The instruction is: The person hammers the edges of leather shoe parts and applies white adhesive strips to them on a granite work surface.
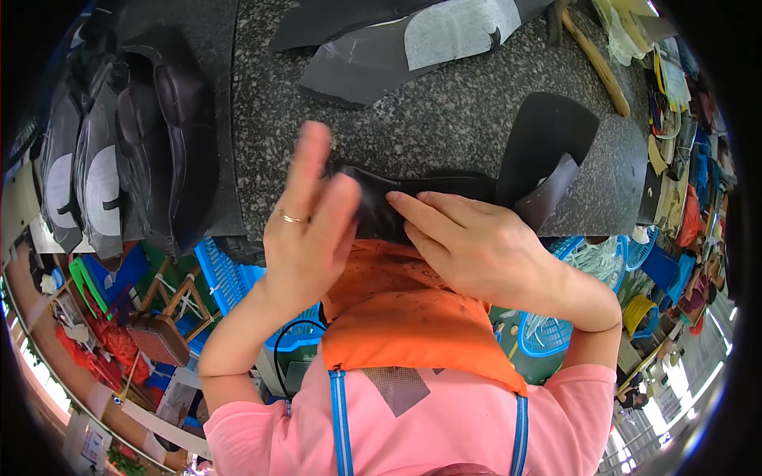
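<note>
A black leather piece (381,210) lies along the near edge of the speckled stone worktop. It looks like a part-made boot upper, with a wide curved flap (546,135) standing up at its right end. My right hand (484,242) holds the piece against the edge, fingers pressed on top and thumb low at the front. Raised just over its left end is my left hand (309,218), ring on one finger, fingers apart and blurred, with nothing visible in them. Part of the leather is hidden beneath my hands.
Flat dark pieces with a pale grey patch (456,36) lie at the far side. A wooden-handled tool (595,63) rests far right. Several black uppers (171,135) are lined up at left. Blue plastic baskets (548,329) stand below the worktop. An orange cloth (413,325) covers my lap.
</note>
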Demonstrator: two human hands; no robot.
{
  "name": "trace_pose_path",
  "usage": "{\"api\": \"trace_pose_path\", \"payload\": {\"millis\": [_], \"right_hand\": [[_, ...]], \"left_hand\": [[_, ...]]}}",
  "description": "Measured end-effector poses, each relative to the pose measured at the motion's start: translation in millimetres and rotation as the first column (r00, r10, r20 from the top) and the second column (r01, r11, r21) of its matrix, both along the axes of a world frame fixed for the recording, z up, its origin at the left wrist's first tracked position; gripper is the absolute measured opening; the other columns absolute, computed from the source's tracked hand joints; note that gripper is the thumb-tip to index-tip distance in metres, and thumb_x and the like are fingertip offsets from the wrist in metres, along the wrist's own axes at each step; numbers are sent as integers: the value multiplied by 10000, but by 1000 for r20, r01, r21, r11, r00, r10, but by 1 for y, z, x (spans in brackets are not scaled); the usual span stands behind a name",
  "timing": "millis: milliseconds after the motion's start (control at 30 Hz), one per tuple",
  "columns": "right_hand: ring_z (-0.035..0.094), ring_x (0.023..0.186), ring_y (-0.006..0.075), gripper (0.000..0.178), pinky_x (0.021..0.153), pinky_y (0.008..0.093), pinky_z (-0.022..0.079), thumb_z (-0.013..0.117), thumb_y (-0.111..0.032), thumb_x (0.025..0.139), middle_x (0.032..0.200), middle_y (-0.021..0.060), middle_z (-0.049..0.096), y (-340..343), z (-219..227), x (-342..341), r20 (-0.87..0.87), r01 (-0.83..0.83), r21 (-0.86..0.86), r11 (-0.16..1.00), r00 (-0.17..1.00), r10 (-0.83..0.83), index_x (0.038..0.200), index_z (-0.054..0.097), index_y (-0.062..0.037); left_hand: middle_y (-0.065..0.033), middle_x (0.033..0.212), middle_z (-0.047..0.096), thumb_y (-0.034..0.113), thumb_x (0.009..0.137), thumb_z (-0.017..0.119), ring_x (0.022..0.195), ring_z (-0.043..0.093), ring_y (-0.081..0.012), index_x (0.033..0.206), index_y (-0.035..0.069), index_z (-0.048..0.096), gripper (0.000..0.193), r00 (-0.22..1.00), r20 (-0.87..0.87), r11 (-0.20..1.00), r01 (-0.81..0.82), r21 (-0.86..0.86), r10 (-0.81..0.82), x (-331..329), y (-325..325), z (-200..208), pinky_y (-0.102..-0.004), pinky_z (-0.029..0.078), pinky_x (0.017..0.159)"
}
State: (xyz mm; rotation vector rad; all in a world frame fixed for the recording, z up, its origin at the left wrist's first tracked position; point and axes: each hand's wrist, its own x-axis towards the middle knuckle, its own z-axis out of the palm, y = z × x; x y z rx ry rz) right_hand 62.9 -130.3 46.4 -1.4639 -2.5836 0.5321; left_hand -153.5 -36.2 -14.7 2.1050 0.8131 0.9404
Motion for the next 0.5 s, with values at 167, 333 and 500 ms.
{"api": "trace_pose_path", "payload": {"millis": [167, 333, 500], "right_hand": [[584, 970, 204, 303, 747, 268, 509, 630, -173, 775, 1372, 108, 571, 7, -1, -9, 50, 19, 25, 999, 999, -20, 1029, 708, -26], [570, 932, 181, 311, 690, 248, 457, 658, -239, 786, 1444, 85, 530, 30, -2, -13, 166, -54, 11, 998, 985, 51, 1034, 697, -55], [579, 858, 205, 263, 747, 334, 493, 715, -241, 718, 1341, 105, 602, 22, 1, -1, 59, -80, 58, 995, 995, 76, 900, 676, -54]], "left_hand": [[-132, 1199, 603, 98, 730, 693, 820, 646, -272, 1229, 167, 667, 504, 929, -281, 862, 337, 378, -240, -4, 11, 7, -379, 544, 752], [-90, 1050, 578, 195, 673, 781, 908, 605, -289, 1238, 115, 654, 584, 896, -418, 947, 253, 199, -152, -19, 3, 30, -438, 493, 846], [-107, 1226, 556, 267, 623, 870, 1239, 460, -358, 1176, 52, 667, 628, 726, -687, 942, 244, 230, -20, -15, -12, 55, -512, 305, 1050]]}}
